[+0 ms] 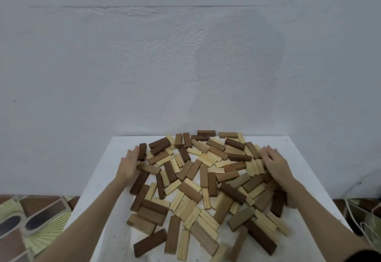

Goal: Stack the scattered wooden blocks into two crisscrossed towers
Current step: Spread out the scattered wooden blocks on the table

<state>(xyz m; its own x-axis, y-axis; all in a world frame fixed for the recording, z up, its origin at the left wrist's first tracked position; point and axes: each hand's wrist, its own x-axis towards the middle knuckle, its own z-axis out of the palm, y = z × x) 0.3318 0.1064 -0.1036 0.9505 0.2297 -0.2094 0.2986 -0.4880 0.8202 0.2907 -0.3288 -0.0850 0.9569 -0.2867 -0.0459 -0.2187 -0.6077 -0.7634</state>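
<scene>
The nearest wooden blocks blur and run off the bottom edge, so an exact count cannot be made; there are several dozen. They are dark brown, mid-brown and pale rectangular bars, heaped loosely between the two hands on a white table. The left hand and right hand lie flat-fingered against opposite sides of the heap, gripping nothing.

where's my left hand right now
In the head view, your left hand is at the left edge of the block pile, fingers against a dark block, on the white table.
</scene>
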